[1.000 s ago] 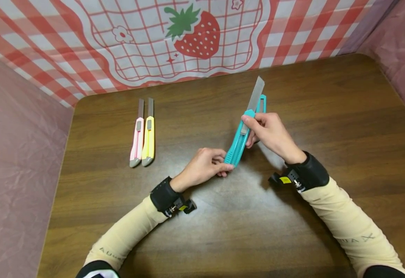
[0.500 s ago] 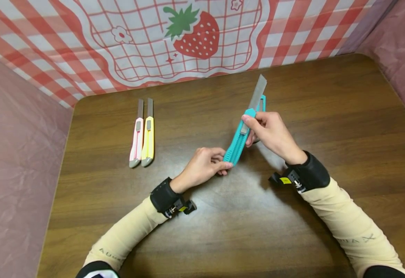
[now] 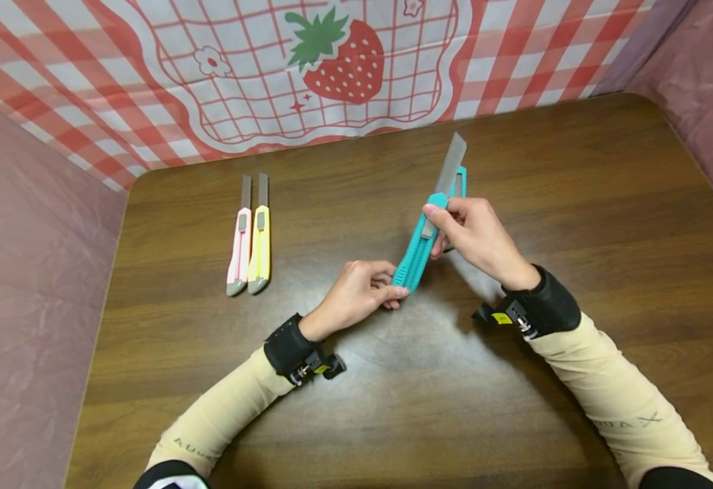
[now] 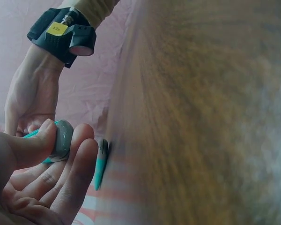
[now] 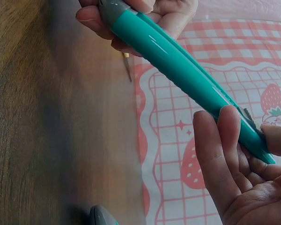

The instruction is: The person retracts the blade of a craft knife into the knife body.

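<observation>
A teal box cutter is held tilted above the table, its long blade extended toward the back. My left hand pinches its lower end between thumb and fingers; in the left wrist view, the grey end cap shows there. My right hand grips the upper body, with the thumb at the grey slider. Below the right hand lies another teal tool, mostly hidden by that hand. A pink box cutter and a yellow box cutter lie side by side to the left, blades out.
The brown wooden table reaches a red-and-white checked cloth with a strawberry print at the back. Pink fabric hangs at the left and right sides. Both wrists wear black straps with small cameras.
Both hands keep their hold on the teal box cutter. Its blade tip shifts slightly; otherwise little differs.
</observation>
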`<state>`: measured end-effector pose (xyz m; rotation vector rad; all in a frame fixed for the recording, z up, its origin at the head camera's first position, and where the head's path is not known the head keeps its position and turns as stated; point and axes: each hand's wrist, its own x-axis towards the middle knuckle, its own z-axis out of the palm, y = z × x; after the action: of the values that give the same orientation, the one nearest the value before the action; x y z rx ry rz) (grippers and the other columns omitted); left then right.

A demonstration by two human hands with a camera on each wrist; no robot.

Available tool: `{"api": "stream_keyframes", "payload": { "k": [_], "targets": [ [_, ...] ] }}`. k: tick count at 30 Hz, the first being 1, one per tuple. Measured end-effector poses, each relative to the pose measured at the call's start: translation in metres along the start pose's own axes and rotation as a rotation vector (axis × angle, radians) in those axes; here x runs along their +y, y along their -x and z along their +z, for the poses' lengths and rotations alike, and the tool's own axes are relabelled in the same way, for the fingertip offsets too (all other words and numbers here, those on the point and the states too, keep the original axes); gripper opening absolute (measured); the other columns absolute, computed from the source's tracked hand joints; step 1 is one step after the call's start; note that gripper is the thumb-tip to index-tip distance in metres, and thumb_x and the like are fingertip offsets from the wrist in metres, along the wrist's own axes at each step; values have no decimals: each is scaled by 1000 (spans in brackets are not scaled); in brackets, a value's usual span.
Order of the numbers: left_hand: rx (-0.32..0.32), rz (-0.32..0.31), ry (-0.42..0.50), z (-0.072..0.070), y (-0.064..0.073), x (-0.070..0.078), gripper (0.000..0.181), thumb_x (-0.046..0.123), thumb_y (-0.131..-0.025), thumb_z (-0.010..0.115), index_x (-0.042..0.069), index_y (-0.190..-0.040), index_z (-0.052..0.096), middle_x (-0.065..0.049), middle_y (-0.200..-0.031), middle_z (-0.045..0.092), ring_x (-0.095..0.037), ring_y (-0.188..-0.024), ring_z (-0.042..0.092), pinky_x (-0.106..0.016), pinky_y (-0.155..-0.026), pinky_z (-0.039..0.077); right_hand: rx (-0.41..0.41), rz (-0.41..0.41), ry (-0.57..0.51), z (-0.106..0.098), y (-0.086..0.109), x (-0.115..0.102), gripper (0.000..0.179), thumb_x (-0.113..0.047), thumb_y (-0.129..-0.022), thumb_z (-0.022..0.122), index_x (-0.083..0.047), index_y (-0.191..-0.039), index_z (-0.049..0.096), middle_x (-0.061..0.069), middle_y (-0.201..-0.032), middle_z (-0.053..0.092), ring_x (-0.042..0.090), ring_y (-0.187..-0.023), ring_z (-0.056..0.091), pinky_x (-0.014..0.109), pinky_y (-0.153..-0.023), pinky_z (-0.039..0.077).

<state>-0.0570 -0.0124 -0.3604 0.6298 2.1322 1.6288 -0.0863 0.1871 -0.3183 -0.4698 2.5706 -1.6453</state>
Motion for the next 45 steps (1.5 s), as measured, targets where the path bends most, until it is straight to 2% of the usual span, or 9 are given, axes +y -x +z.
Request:
{"api": "stream_keyframes", "payload": {
  "k": [2,6,9,17,19,27,35,39,45],
  "targets": [
    [1,-7,5,0,-1,-4,10,-6,-79,68,-10,-87,61,-25,-74,66,-29,-60,64,-46,-57,60,2,5,-3,1,-1,0,26,-10,-97,50,7,-82,61,22,-59,62,31,-53,61,25,-50,57],
    [6,-12,11,1,-5,-23,11,1,-80,70,-4,-87,63,-18,-73,68,-21,-58,64,-38,-55,61,4,13,0,4,-1,0,18,-9,-95,53,7,-88,60,21,-62,62,23,-52,60,16,-50,52],
    [7,-1,5,1,-8,-33,12,4,-80,71,-1,-88,64,-14,-73,69,-16,-57,64,-32,-52,60,9,-7,14,5,0,-1,14,-6,-94,53,7,-93,59,20,-65,62,18,-52,59,15,-52,52],
    [-19,-1,34,-5,-3,-1,10,-4,-81,67,-9,-88,61,-27,-76,66,-31,-62,64,-49,-58,59,35,0,-39,6,-1,0,16,-6,-95,52,9,-93,58,21,-68,61,29,-53,59,17,-49,54],
    [-25,-1,37,-4,-3,-3,11,-4,-81,67,-8,-89,61,-26,-77,66,-30,-62,64,-48,-58,59,34,3,-57,6,-1,1,18,-7,-96,50,10,-93,57,22,-67,61,30,-52,59,18,-49,55],
    [-37,-21,74,-3,-10,-32,12,9,-81,72,5,-88,63,-14,-75,69,-21,-60,65,-37,-53,61,22,0,-85,6,-2,2,20,-6,-97,46,11,-93,56,24,-68,61,34,-53,59,18,-48,55],
    [-86,-11,91,-3,-10,-35,12,8,-81,71,6,-88,61,-10,-71,69,-23,-59,65,-38,-50,60,-24,3,-138,7,-4,4,22,-7,-98,45,11,-91,56,26,-70,62,35,-55,61,23,-51,58],
    [-91,-14,104,-3,-10,-33,13,8,-81,71,4,-90,62,-10,-74,69,-22,-63,65,-36,-56,61,-23,-12,-134,6,-6,16,22,-9,-98,45,8,-92,57,22,-70,63,30,-53,62,26,-50,59],
    [-104,-35,160,-5,-11,-31,16,6,-83,68,1,-97,63,-14,-80,70,-24,-69,66,-36,-61,61,-18,5,-97,5,-9,34,22,-18,-98,48,2,-97,57,16,-74,63,22,-53,62,38,-51,59]
  ]
}}
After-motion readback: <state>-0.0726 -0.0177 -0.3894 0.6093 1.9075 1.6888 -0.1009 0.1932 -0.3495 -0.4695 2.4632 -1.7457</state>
